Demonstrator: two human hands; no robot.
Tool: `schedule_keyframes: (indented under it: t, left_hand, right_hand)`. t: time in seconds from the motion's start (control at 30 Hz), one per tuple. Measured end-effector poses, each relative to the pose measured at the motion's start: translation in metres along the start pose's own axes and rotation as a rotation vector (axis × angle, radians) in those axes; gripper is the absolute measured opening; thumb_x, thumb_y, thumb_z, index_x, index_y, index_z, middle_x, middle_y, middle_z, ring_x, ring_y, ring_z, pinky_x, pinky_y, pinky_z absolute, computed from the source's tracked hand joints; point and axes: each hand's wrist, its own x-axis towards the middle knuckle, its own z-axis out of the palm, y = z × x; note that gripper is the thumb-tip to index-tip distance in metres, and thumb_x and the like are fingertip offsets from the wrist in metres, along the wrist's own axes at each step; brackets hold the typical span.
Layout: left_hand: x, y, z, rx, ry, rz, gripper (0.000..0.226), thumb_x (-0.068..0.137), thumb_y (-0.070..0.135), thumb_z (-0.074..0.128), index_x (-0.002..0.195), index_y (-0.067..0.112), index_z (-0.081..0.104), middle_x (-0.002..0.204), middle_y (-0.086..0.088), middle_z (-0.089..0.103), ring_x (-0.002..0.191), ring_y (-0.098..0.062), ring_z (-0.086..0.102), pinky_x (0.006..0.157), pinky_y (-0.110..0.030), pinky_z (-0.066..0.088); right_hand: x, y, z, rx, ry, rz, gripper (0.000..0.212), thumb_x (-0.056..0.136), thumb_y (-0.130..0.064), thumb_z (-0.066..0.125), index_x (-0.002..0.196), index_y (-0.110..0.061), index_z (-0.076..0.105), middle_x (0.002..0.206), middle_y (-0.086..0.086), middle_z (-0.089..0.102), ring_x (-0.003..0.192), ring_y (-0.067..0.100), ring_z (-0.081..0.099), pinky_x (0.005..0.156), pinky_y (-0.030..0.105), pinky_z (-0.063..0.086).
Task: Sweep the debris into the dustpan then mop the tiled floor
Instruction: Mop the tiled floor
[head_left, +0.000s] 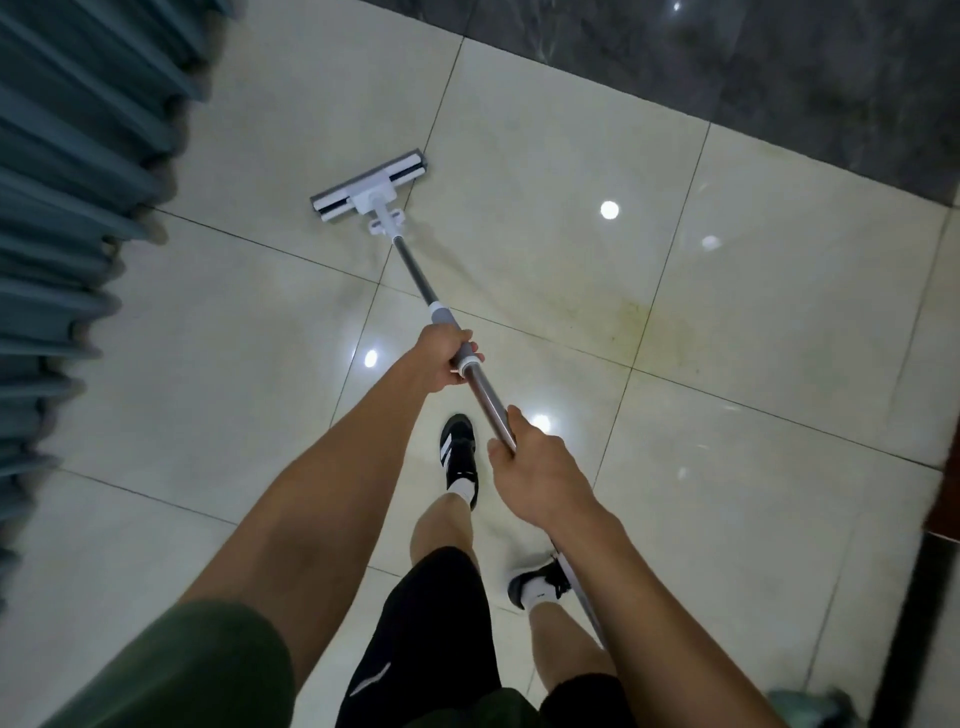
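Two bare hands grasp one mop handle (415, 275), both arms reaching forward and down from the bottom of the view. The left hand (445, 358) is farther along, arm nearly straight, its fingers curled over the grey collar of the pole with the knuckles up. The right hand (535, 467) sits nearer the body, wrist bent, thumb lying along the metal shaft and fingers wrapped beneath it. The pole runs diagonally up and left to the flat mop head (370, 188), which lies on the glossy cream tiled floor (545, 156), across a grout line and near the blue pleated curtain (67, 171). A yellowish stain (631, 317) marks the tile right of the pole.
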Motion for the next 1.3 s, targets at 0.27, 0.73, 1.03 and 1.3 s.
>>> schedule_keyframes:
  t: [0.27,0.73,1.03,1.3]
  left_hand:
    - [-0.004,-0.052,0.058,0.185,0.089,-0.047,0.015,0.104,0.013,0.047,0.114,0.004,0.055,0.088,-0.012,0.061,0.067,-0.025,0.064,0.083,-0.049,0.058]
    - [-0.088,-0.324,0.312,0.297,0.096,-0.042,0.034,0.107,0.022,0.04,0.126,-0.001,0.055,0.097,-0.018,0.065,0.074,-0.027,0.068,0.075,-0.045,0.061]
    - [-0.107,-0.342,0.356,0.179,0.198,0.054,0.027,0.103,0.013,0.054,0.127,0.0,0.055,0.089,-0.01,0.063,0.065,-0.023,0.064,0.057,-0.039,0.056]
    - [-0.053,-0.265,0.325,0.147,0.219,0.137,0.025,0.101,0.013,0.058,0.122,0.0,0.055,0.093,-0.011,0.067,0.068,-0.024,0.067,0.059,-0.04,0.056]
  right_hand:
    - [-0.024,0.071,-0.002,-0.024,-0.052,0.063,0.052,0.106,-0.027,0.036,0.155,-0.028,0.02,0.099,0.006,0.059,0.076,0.023,0.055,0.065,0.032,0.045]
    - [-0.162,0.428,-0.036,0.042,-0.069,0.09,0.045,0.106,-0.03,0.035,0.151,-0.03,0.029,0.094,0.002,0.054,0.067,0.016,0.048,0.057,0.03,0.039]
    - [-0.167,0.455,-0.063,0.137,-0.001,-0.017,0.04,0.106,-0.025,0.039,0.146,-0.024,0.038,0.096,0.002,0.058,0.067,0.011,0.05,0.056,0.026,0.038]
    - [-0.086,0.396,-0.075,0.144,0.032,-0.089,0.035,0.106,-0.027,0.04,0.14,-0.019,0.044,0.107,0.003,0.061,0.081,0.018,0.052,0.069,0.031,0.045]
